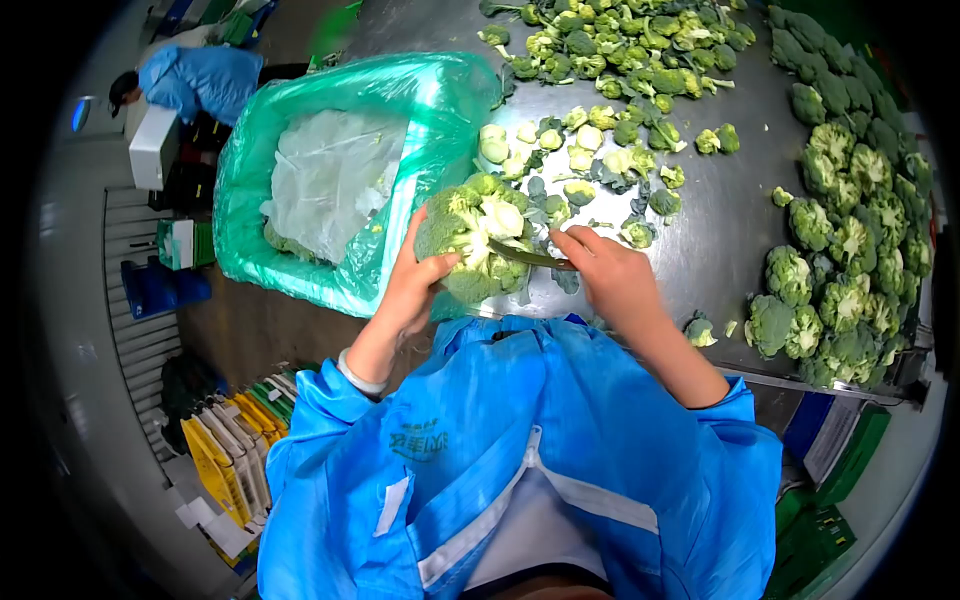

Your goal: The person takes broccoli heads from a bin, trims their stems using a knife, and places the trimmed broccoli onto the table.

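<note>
A large broccoli head (455, 225), its pale cut stem side facing up, rests in my left hand (408, 270), whose fingers and thumb wrap its left side. My right hand (600, 265) is closed round the handle of a knife (530, 257). The dark blade reaches left onto the middle of the broccoli, among its stems. Just beyond both hands, cut florets and leaf scraps (580, 160) lie on the metal table (710, 250). To the left of my left hand is a crate lined with green plastic (440, 110), with a whitish sheet (335, 165) partly covering broccoli inside.
Whole broccoli heads (850, 250) are piled along the table's right side. A heap of small florets (620, 45) lies at the far side. A person in blue (200, 82) bends at the upper left. Stacked yellow and white crates (225, 455) stand at the lower left.
</note>
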Available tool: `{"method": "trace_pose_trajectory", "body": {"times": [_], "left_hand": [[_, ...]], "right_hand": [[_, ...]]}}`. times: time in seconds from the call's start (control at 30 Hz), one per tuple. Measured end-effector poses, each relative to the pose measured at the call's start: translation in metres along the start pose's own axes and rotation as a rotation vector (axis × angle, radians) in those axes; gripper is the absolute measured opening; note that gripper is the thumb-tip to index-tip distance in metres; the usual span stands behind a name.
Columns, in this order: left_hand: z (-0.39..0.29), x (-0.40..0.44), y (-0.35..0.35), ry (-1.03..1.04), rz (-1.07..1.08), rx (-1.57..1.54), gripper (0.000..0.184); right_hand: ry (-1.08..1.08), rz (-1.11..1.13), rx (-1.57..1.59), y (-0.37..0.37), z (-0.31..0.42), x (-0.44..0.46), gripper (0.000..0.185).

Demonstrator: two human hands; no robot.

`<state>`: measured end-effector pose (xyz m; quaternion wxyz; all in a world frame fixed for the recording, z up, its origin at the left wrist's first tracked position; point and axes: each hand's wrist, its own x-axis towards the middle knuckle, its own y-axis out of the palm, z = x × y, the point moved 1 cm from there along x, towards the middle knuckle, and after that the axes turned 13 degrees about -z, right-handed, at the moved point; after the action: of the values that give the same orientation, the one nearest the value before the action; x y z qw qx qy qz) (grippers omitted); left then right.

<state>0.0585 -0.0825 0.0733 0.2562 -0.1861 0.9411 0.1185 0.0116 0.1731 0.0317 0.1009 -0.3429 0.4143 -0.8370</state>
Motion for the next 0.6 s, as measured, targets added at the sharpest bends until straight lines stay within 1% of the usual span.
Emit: {"method": "trace_pose_trajectory", "body": {"times": [0.03, 0.07, 0.17, 0.2, 0.23, 0.27, 0.3, 0.37, 0.4, 0.47, 0.5, 0.57, 0.6], "left_hand": [[0.005, -0.001, 0.003, 0.008, 0.019, -0.019, 0.084], [0.01, -0.002, 0.008, 0.012, 0.037, -0.036, 0.085], [0.022, -0.01, 0.026, -0.032, 0.043, -0.09, 0.082], [0.025, -0.01, 0.028, -0.05, 0.045, -0.118, 0.082], [0.028, -0.01, 0.03, -0.068, 0.047, -0.146, 0.082], [0.029, -0.009, 0.032, -0.009, 0.067, -0.13, 0.081], [0.031, -0.011, 0.033, -0.023, 0.034, -0.109, 0.081], [0.033, -0.015, 0.032, -0.039, -0.04, -0.077, 0.082], [0.033, -0.015, 0.029, -0.06, -0.089, -0.136, 0.085], [0.024, -0.012, 0.022, 0.2, -0.081, -0.085, 0.089], [0.02, -0.007, 0.02, 0.339, -0.078, -0.067, 0.092], [0.011, -0.001, 0.016, 0.385, -0.109, 0.076, 0.097], [0.012, 0.0, 0.018, 0.392, -0.096, 0.109, 0.097]], "right_hand": [[0.026, -0.053, 0.012, 0.007, 0.005, -0.003, 0.043], [0.03, -0.112, -0.016, 0.012, 0.006, -0.003, 0.038], [0.069, -0.114, -0.079, 0.02, 0.011, -0.003, 0.032], [0.045, -0.154, -0.116, 0.021, 0.01, -0.003, 0.027], [0.051, -0.136, -0.15, 0.023, 0.007, -0.007, 0.026], [0.056, -0.119, -0.185, 0.025, 0.005, -0.011, 0.025], [0.059, -0.102, -0.217, 0.028, 0.002, -0.015, 0.023], [0.245, 0.006, -0.346, 0.038, -0.01, -0.032, 0.019], [0.33, 0.057, -0.407, 0.042, -0.021, -0.041, 0.017], [0.498, 0.034, -0.253, 0.031, -0.053, -0.063, 0.023], [0.45, -0.052, -0.201, 0.023, -0.057, -0.065, 0.026], [0.278, -0.222, 0.108, 0.009, -0.03, -0.044, 0.037], [0.257, -0.231, 0.236, 0.009, -0.021, -0.034, 0.036]]}}
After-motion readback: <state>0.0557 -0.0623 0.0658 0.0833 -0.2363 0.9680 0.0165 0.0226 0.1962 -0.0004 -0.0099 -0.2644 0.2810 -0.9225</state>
